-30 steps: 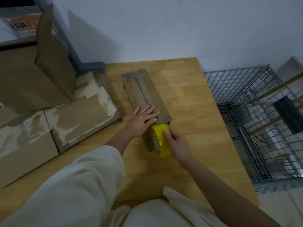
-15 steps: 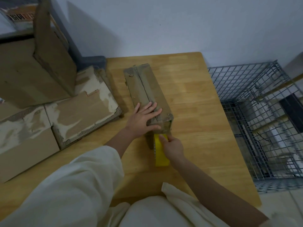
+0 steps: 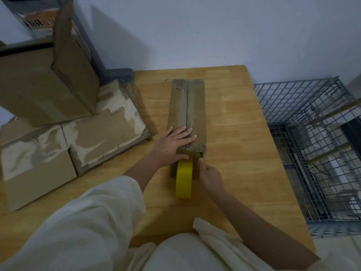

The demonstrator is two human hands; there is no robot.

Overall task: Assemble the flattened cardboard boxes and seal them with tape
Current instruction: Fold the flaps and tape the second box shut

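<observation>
A long narrow cardboard box (image 3: 195, 106) lies on the wooden table (image 3: 240, 145), its two top flaps meeting along a centre seam. My left hand (image 3: 173, 143) rests flat, fingers spread, on the near end of the box top. A yellow tape roll (image 3: 183, 178) stands on edge against the near end face of the box, below the seam. My right hand (image 3: 210, 176) grips the roll from its right side, fingertips up at the box's near edge.
Worn cardboard boxes (image 3: 93, 137) are stacked on the left of the table, a taller one (image 3: 48, 85) on top. A wire mesh cage (image 3: 316, 141) stands off the table's right edge. The wall is close behind.
The box has been straightened to point away from me. The tape roll has turned edge-on and come up against the box's near end, my right hand moving with it.
</observation>
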